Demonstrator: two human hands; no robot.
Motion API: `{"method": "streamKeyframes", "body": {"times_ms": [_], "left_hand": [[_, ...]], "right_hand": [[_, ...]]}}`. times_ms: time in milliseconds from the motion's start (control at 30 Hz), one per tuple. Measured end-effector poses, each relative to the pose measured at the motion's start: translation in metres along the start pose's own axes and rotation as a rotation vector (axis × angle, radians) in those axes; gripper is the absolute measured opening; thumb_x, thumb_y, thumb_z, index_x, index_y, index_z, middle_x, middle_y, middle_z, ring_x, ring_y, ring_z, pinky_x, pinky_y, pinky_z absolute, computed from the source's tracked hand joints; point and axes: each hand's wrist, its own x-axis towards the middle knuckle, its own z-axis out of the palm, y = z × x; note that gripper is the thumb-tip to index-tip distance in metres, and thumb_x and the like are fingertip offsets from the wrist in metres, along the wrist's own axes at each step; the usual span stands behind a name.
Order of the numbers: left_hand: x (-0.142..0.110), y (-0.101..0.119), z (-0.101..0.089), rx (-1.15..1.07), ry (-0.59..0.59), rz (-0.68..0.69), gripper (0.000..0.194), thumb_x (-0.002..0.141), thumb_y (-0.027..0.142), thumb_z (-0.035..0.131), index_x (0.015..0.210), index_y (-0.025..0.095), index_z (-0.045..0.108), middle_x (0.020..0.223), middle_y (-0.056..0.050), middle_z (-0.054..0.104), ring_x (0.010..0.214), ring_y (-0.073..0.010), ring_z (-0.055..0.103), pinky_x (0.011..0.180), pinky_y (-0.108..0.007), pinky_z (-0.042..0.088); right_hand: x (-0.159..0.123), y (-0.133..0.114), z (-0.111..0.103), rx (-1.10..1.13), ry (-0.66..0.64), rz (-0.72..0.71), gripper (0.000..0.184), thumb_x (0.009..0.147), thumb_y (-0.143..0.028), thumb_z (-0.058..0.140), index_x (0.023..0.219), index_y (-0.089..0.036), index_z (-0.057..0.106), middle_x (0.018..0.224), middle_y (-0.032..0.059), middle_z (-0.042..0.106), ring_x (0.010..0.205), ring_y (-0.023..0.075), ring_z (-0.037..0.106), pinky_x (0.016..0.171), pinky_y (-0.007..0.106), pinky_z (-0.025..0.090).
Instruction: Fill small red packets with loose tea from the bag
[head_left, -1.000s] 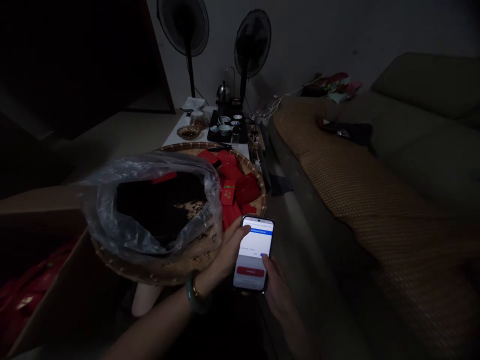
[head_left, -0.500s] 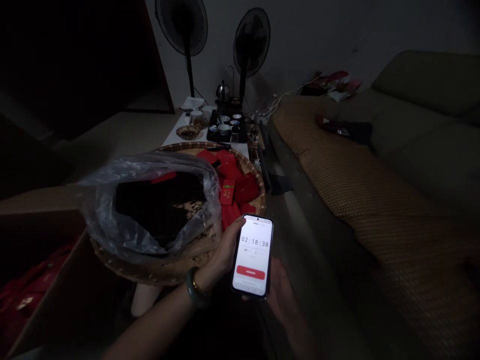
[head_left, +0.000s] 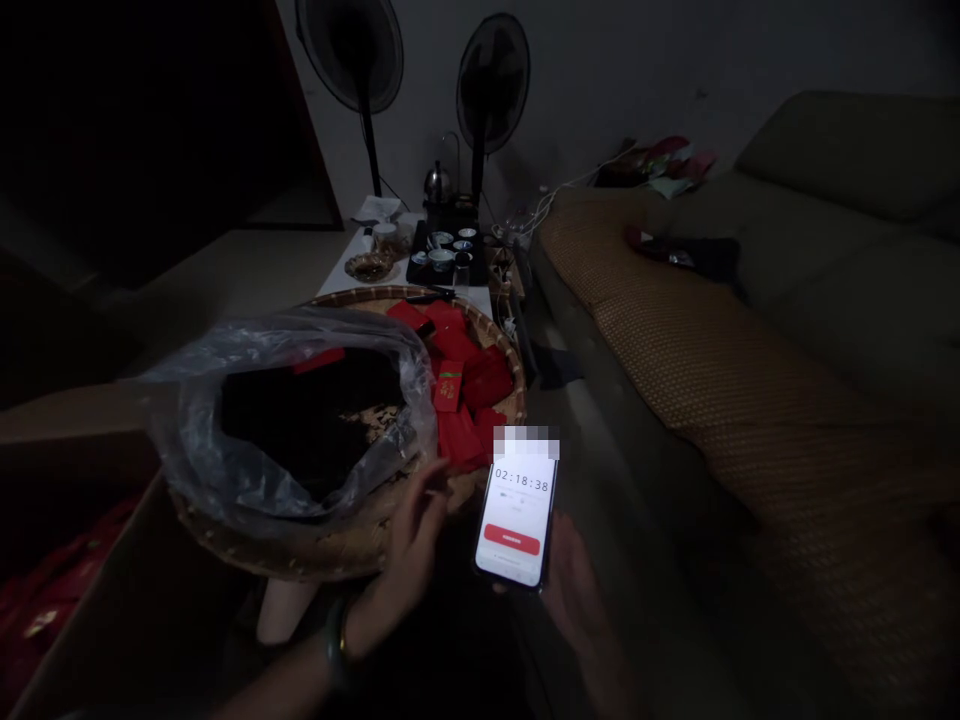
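Observation:
A lit smartphone (head_left: 514, 520) showing 02:18:38 and a red button rests in my right hand (head_left: 576, 580), which grips it from the right and from beneath. My left hand (head_left: 415, 530) is off the phone, fingers loosely apart, over the near right rim of a round woven bamboo tray (head_left: 300, 562). A bangle circles my left wrist. On the tray lies a clear plastic bag (head_left: 244, 480), its mouth wide around dark contents too dim to name. Red envelopes (head_left: 459, 435) are heaped at the tray's right side.
Behind the tray, a white table (head_left: 341, 275) bears a black tea tray (head_left: 420, 275) with several cups and a kettle (head_left: 437, 185). Two standing fans (head_left: 491, 85) are at the wall. A sofa (head_left: 862, 260) with a woven mat (head_left: 675, 350) lies right; a cardboard box (head_left: 90, 600) left.
The phone's screen switched from a dialog to the time display. My left hand has let go of the phone and moved left, while the right hand keeps it, shifted slightly right.

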Motion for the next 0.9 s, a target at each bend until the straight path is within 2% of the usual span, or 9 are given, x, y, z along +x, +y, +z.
{"method": "streamKeyframes", "body": {"times_ms": [33,100,167,200,300,500,633,767,900], "left_hand": [[-0.012,-0.006,-0.010,0.178,-0.039,0.158,0.033,0.082,0.025,0.048,0.114,0.023,0.056,0.117,-0.009,0.057,0.106,-0.0219,0.051,0.091,-0.034,0.039],[-0.034,-0.021,-0.031,0.449,-0.348,0.416,0.035,0.079,0.016,0.047,0.110,0.026,0.060,0.106,-0.007,0.063,0.100,-0.0223,0.056,0.090,-0.037,0.042],[-0.053,-0.041,-0.053,0.681,-0.672,0.513,0.042,0.077,0.012,0.045,0.113,0.028,0.060,0.101,-0.006,0.066,0.091,-0.0214,0.060,0.084,-0.035,0.047],[-0.061,-0.053,-0.064,0.807,-0.709,0.515,0.044,0.077,0.012,0.044,0.114,0.029,0.059,0.101,-0.006,0.066,0.094,-0.0220,0.059,0.085,-0.035,0.047],[-0.077,-0.093,-0.099,1.070,-0.585,0.514,0.043,0.074,0.011,0.045,0.110,0.029,0.061,0.099,-0.005,0.067,0.099,-0.0230,0.058,0.085,-0.035,0.048],[-0.095,-0.148,-0.173,1.518,0.099,0.336,0.033,0.078,0.023,0.042,0.101,0.021,0.065,0.116,-0.011,0.058,0.114,-0.0326,0.045,0.091,-0.049,0.039],[-0.097,-0.153,-0.196,1.560,0.111,0.338,0.039,0.078,0.027,0.039,0.112,0.019,0.058,0.120,-0.012,0.055,0.113,-0.0293,0.047,0.090,-0.042,0.041],[-0.098,-0.150,-0.198,1.549,0.136,0.314,0.044,0.077,0.033,0.042,0.115,0.013,0.054,0.123,-0.018,0.050,0.110,-0.0328,0.048,0.086,-0.044,0.042],[-0.108,-0.154,-0.201,1.456,0.157,0.211,0.047,0.077,0.037,0.043,0.119,0.016,0.051,0.118,-0.015,0.053,0.104,-0.0291,0.052,0.086,-0.042,0.044]], "right_hand": [[0.000,0.000,-0.002,0.002,-0.002,0.003,0.067,0.065,-0.068,0.055,0.114,-0.023,0.052,0.104,0.0104,0.065,0.083,0.0318,0.063,0.053,0.041,0.051],[0.001,-0.001,-0.005,-0.004,-0.014,0.003,0.066,0.065,-0.069,0.055,0.113,-0.023,0.053,0.104,0.0108,0.066,0.084,0.0317,0.063,0.055,0.042,0.052],[0.001,-0.003,-0.006,-0.011,-0.024,-0.012,0.064,0.066,-0.068,0.054,0.113,-0.023,0.054,0.104,0.0106,0.066,0.084,0.0316,0.063,0.055,0.042,0.052],[0.001,-0.003,-0.007,-0.011,-0.026,-0.019,0.064,0.067,-0.068,0.054,0.114,-0.024,0.054,0.105,0.0103,0.065,0.084,0.0318,0.063,0.055,0.042,0.052],[0.002,-0.005,-0.008,-0.006,-0.031,-0.017,0.066,0.067,-0.070,0.052,0.115,-0.024,0.054,0.105,0.0106,0.065,0.084,0.0328,0.063,0.055,0.044,0.051],[0.006,-0.006,-0.011,0.003,-0.023,-0.037,0.059,0.070,-0.065,0.052,0.111,-0.023,0.057,0.103,0.0108,0.066,0.083,0.0320,0.063,0.056,0.043,0.052],[0.007,-0.006,-0.008,-0.008,-0.024,-0.023,0.060,0.071,-0.066,0.051,0.112,-0.023,0.056,0.104,0.0110,0.065,0.084,0.0326,0.063,0.058,0.046,0.052],[0.008,-0.004,-0.004,-0.025,-0.025,-0.040,0.058,0.075,-0.063,0.048,0.117,-0.024,0.053,0.104,0.0109,0.065,0.082,0.0303,0.064,0.056,0.043,0.052],[0.010,-0.003,0.000,-0.018,-0.012,-0.050,0.058,0.073,-0.062,0.052,0.117,-0.025,0.052,0.103,0.0090,0.066,0.081,0.0297,0.064,0.053,0.040,0.053]]}}
